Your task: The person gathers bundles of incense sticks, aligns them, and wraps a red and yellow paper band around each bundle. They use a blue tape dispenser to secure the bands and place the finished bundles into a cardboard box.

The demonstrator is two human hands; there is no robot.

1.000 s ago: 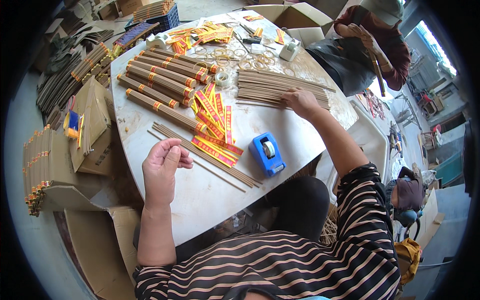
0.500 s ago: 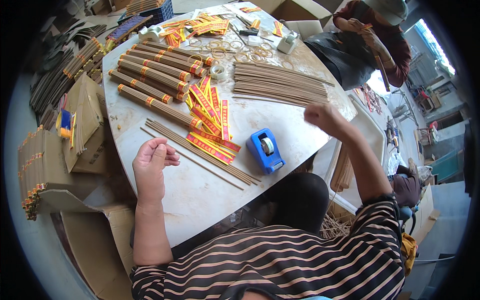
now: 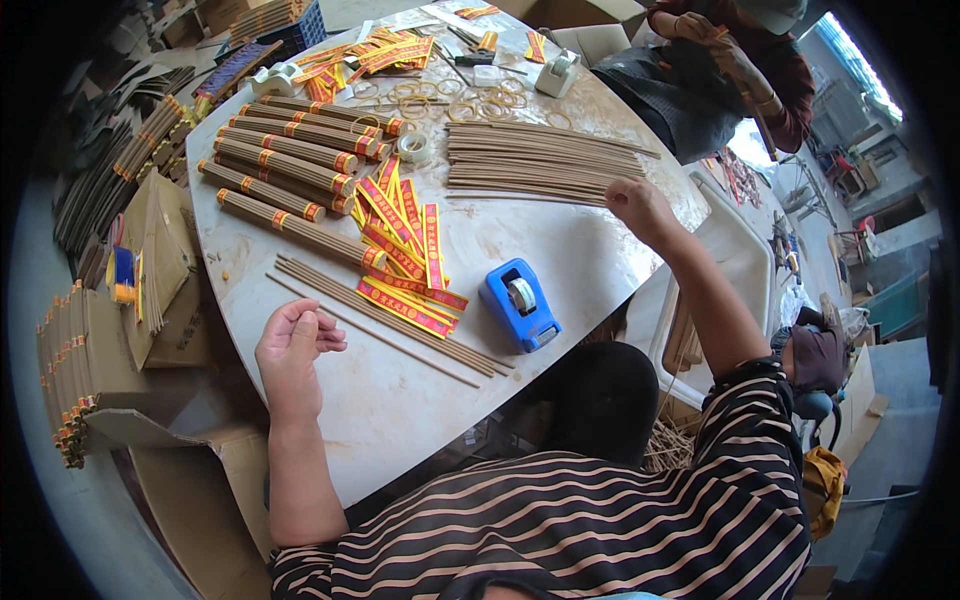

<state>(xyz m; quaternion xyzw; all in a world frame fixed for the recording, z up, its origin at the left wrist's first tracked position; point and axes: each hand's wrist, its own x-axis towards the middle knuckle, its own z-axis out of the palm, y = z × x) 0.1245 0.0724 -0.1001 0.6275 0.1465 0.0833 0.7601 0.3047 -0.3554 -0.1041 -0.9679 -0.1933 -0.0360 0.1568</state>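
Note:
My left hand (image 3: 291,358) hovers over the near left edge of the white table, fingers loosely curled and nothing visible in them. Close to it lie several loose brown incense sticks (image 3: 400,322), one set apart from the others. My right hand (image 3: 640,208) is closed, its fingertips at the right end of a spread layer of incense sticks (image 3: 540,160); it seems to pinch the nearest stick, though the fingers partly hide the grip. Red and yellow paper labels (image 3: 405,305) lie over the loose sticks. A blue tape dispenser (image 3: 520,305) stands between my hands.
Banded incense bundles (image 3: 290,150) are stacked at left. Behind lie rubber bands (image 3: 480,100), a tape roll (image 3: 412,147) and a white tape dispenser (image 3: 557,74). A pale tub (image 3: 648,325) sits beside my right forearm. Another person (image 3: 740,75) works at the far right.
My right hand has come down and slightly left, from above the table to the right end of the stick layer. The left hand keeps its curled pose. The whole view has shifted a little.

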